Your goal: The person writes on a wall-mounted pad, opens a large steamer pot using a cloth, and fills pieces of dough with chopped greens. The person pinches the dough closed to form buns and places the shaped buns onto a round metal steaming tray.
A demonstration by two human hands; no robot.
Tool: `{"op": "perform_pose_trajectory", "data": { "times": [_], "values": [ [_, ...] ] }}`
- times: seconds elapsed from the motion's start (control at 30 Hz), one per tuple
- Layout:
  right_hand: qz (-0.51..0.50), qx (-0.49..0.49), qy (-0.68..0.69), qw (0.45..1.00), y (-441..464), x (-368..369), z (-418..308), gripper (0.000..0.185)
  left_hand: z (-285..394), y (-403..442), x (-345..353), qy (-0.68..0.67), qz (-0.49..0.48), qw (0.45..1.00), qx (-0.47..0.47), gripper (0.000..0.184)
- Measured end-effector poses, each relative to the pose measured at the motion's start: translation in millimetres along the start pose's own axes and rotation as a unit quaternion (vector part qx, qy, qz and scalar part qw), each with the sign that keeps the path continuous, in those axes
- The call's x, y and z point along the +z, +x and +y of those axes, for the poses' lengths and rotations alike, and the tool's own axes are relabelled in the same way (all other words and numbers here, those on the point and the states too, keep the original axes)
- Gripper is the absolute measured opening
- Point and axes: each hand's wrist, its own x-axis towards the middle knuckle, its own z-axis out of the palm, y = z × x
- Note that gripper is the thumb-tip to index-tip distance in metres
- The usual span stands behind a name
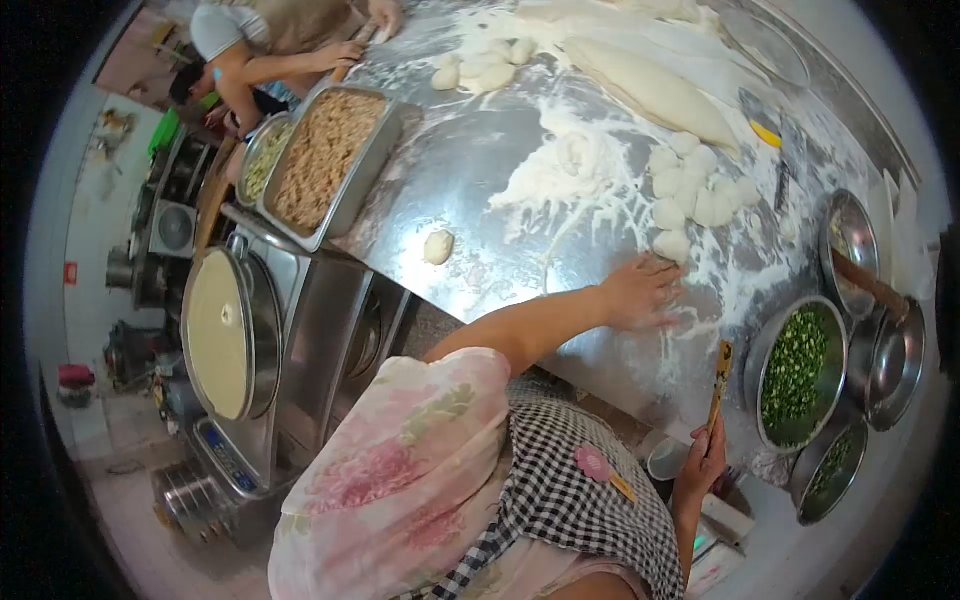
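My left hand (642, 293) reaches across the steel table, palm down over the floured surface, with its fingers stretched out and slightly blurred. Just beyond its fingertips lies a dough piece (671, 246), beside a cluster of several floured dough pieces (705, 190). Whether anything is under the palm is hidden. At the near table edge, my right hand (702, 462) is closed around the lower end of a flat wooden stick (720, 380) with dark marks, held upright. To its right stands a steel bowl of chopped greens (795, 375).
A long dough slab (650, 90) and a yellow-marked scraper (765, 134) lie farther back. At left are a meat-filling tray (330, 165), a single dough piece (438, 247) and a large pan of pale batter or dough (218, 335). Another person's hand (345, 55) works at upper left.
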Motion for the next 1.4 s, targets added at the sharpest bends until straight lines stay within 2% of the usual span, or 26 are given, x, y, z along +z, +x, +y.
{"op": "perform_pose_trajectory", "data": {
  "times": [0.1, 0.17, 0.2, 0.23, 0.27, 0.3, 0.33, 0.43, 0.47, 0.5, 0.57, 0.63, 0.67, 0.73, 0.77, 0.8, 0.9, 0.97, 1.0, 1.07, 1.17, 1.2, 1.23, 1.27, 1.33, 1.4],
  "values": [
    [-0.035, 0.005, 0.058, 0.998, 12.5, 1.8, -3.7, 0.033, -29.1, -18.3, -18.9, -0.206, 0.094, 0.968, -0.11, 0.043],
    [-0.041, -0.002, 0.113, 0.993, 22.7, 7.3, -11.5, 0.03, -70.4, -78.4, -47.9, -0.021, 0.25, 0.96, -0.125, 0.041],
    [-0.049, 0.023, 0.129, 0.99, 27.4, 13.2, -8.2, 0.029, -62.7, -109.6, -86.3, 0.028, 0.252, 0.94, -0.228, 0.044],
    [-0.056, 0.049, 0.144, 0.987, 32.6, 21.4, -0.5, 0.028, -95.0, -154.5, -81.4, 0.199, 0.262, 0.916, -0.228, 0.042],
    [-0.062, 0.076, 0.159, 0.982, 37.2, 27.3, 2.8, 0.027, -80.7, -179.7, -110.4, 0.259, 0.176, 0.889, -0.335, 0.044],
    [-0.088, 0.058, 0.127, 0.986, 43.1, 31.6, -1.5, 0.026, -89.9, -209.6, -111.9, 0.176, 0.113, 0.866, -0.455, 0.045],
    [-0.115, 0.04, 0.095, 0.988, 52.7, 38.7, -9.1, 0.025, -107.0, -243.6, -102.5, 0.22, 0.137, 0.891, -0.373, 0.047],
    [-0.203, 0.037, 0.173, 0.963, 78.9, 71.6, -47.8, 0.022, -83.1, -226.0, -108.8, -0.139, 0.153, 0.846, -0.492, 0.047],
    [-0.221, -0.008, 0.124, 0.967, 86.9, 82.4, -67.5, 0.022, -40.6, -190.5, -131.4, -0.28, 0.141, 0.766, -0.561, 0.046],
    [-0.236, -0.048, 0.073, 0.968, 93.7, 92.9, -87.7, 0.021, -26.2, -181.2, -126.7, -0.305, 0.164, 0.795, -0.499, 0.043],
    [-0.22, -0.18, 0.121, 0.951, 105.2, 113.8, -120.3, 0.025, 1.2, -153.1, -112.8, -0.342, 0.131, 0.822, -0.436, 0.041],
    [-0.222, -0.153, 0.114, 0.956, 107.0, 125.7, -154.8, 0.024, 34.1, -133.8, -117.9, -0.391, 0.061, 0.826, -0.402, 0.044],
    [-0.225, -0.18, 0.11, 0.951, 106.8, 128.9, -157.3, 0.023, 36.8, -134.4, -100.4, -0.465, 0.109, 0.805, -0.352, 0.046],
    [-0.23, -0.233, 0.099, 0.939, 105.9, 133.4, -151.6, 0.023, 36.2, -137.2, -77.3, -0.528, 0.1, 0.797, -0.277, 0.047],
    [-0.242, -0.223, 0.103, 0.939, 103.6, 131.8, -145.8, 0.022, 40.5, -134.7, -77.2, -0.558, 0.096, 0.789, -0.239, 0.047],
    [-0.254, -0.212, 0.109, 0.937, 100.0, 130.0, -139.2, 0.021, 46.8, -134.4, -79.3, -0.506, 0.081, 0.828, -0.226, 0.037],
    [-0.292, -0.187, 0.092, 0.933, 87.7, 114.1, -138.2, 0.019, 33.0, -142.1, -65.1, -0.489, -0.141, 0.824, -0.247, 0.03],
    [-0.308, -0.16, 0.068, 0.936, 81.2, 111.1, -132.2, 0.019, 32.9, -141.9, -65.9, -0.43, -0.2, 0.848, -0.238, 0.029],
    [-0.275, -0.185, -0.008, 0.944, 84.0, 106.8, -128.8, 0.019, 33.0, -141.6, -67.8, -0.399, -0.227, 0.858, -0.232, 0.029],
    [-0.205, -0.232, -0.162, 0.937, 103.8, 90.9, -132.1, 0.02, 29.7, -142.6, -100.2, -0.377, -0.185, 0.869, -0.26, 0.031],
    [-0.106, -0.034, -0.007, 0.994, 123.5, 103.2, -82.0, 0.018, -6.4, -144.6, -135.9, -0.272, -0.085, 0.895, -0.344, 0.041],
    [-0.106, -0.021, 0.03, 0.994, 127.0, 113.5, -74.7, 0.017, -16.2, -145.9, -148.3, -0.068, -0.008, 0.952, -0.297, 0.046],
    [-0.104, -0.009, 0.067, 0.992, 132.3, 126.1, -72.0, 0.016, -21.7, -144.3, -159.0, 0.14, 0.073, 0.96, -0.23, 0.051],
    [-0.097, 0.0, 0.103, 0.99, 137.8, 136.2, -71.7, 0.016, -23.5, -138.2, -163.6, 0.125, 0.09, 0.962, -0.223, 0.052],
    [-0.239, -0.014, 0.062, 0.969, 142.3, 147.5, -71.5, 0.017, -26.1, -119.9, -166.0, 0.088, 0.124, 0.967, -0.203, 0.053],
    [-0.184, -0.145, -0.13, 0.963, 139.1, 153.0, -79.6, 0.021, -36.7, -97.9, -142.4, 0.07, 0.119, 0.98, -0.145, 0.048]
  ]
}}
